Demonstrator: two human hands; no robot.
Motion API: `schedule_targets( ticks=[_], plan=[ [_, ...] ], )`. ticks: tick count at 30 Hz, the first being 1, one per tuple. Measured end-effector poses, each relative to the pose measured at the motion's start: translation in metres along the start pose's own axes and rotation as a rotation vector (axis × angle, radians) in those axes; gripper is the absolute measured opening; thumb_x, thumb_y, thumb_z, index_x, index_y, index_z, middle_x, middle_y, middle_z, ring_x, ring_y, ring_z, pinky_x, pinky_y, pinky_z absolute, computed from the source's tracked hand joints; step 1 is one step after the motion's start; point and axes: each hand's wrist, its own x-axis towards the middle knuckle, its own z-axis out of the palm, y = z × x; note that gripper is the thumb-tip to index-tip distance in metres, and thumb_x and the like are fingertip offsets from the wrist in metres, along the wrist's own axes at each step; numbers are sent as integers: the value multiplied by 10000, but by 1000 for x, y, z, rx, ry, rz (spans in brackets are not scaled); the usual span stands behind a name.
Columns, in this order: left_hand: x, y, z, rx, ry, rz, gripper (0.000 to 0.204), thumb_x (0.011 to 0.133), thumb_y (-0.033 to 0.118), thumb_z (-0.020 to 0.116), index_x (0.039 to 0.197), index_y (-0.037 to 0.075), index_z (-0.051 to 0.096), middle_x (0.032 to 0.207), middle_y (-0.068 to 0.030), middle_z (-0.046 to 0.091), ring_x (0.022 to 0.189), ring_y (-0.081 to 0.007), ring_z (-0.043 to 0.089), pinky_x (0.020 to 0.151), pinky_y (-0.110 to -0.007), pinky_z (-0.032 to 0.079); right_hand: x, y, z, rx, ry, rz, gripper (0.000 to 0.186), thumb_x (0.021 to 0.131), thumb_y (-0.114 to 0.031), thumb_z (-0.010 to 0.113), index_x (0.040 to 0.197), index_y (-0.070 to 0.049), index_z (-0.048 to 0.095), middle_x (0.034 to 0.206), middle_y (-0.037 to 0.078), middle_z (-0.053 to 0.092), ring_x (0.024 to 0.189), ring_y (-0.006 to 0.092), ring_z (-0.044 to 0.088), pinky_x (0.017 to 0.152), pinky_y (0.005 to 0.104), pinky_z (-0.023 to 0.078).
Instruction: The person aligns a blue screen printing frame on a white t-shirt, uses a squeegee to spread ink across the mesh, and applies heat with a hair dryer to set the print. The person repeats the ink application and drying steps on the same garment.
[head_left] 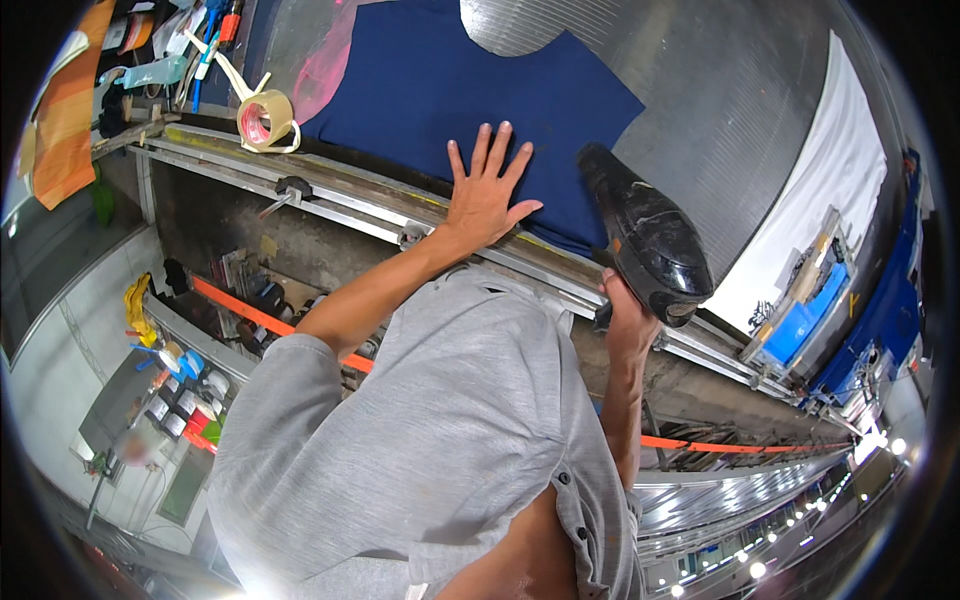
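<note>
Two bare hands at a long grey table point(730, 120), seen from the wearer's head. L hand point(485, 195) lies palm down, fingers spread apart, on the nr edge of a navy cloth point(450, 90); nothing held. Cloth lies flat on the table, top ctr, w/ a curved cutout at its far edge. R hand point(628, 318) is closed round a black dryer point(650, 235), its grip partly hidden; nozzle points away from the wearer, by the cloth's R edge. Pink sheer patch point(322, 80) just L of cloth; tape roll point(265, 118) nr the table edge, further L. White cloth point(825, 170) on R, well apart from the navy one.
</note>
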Motion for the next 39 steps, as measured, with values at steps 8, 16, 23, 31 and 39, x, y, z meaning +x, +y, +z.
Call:
schedule_targets(
  ticks=[8,16,23,31,39],
  plan=[
    [8,2,8,18,35,67,819,876,581,634,1534,157,391,1650,-190,157,1515,-425,116,1097,-771,98,1,4,1,14,34,-38,179,822,-10,689,988,57,683,872,87,674,745,161,646,709,300,540],
    [9,1,10,5,37,62,820,882,589,621,1532,144,392,1651,-187,157,1517,-420,116,1103,-764,97,1,4,5,34,4,-8,205,826,-8,688,1020,60,691,871,89,682,743,167,651,716,302,545],
    [9,0,13,-9,38,31,876,887,603,606,1562,121,321,1650,-207,142,1521,-428,88,1114,-751,63,6,0,14,24,-9,47,173,825,-45,718,973,42,702,832,66,687,748,148,636,710,301,511],
    [11,-8,10,-29,91,-84,983,889,563,634,1560,-22,217,1648,-243,110,1523,-446,55,1126,-730,24,20,14,25,-7,1,42,146,820,-62,736,935,25,710,807,46,683,714,130,612,699,299,498],
    [10,-13,11,-34,98,-102,996,900,569,617,1551,-61,202,1643,-252,119,1524,-442,59,1133,-719,23,22,11,30,-15,-53,97,196,803,-55,744,978,20,696,880,56,685,782,145,621,730,298,495]
  ],
)
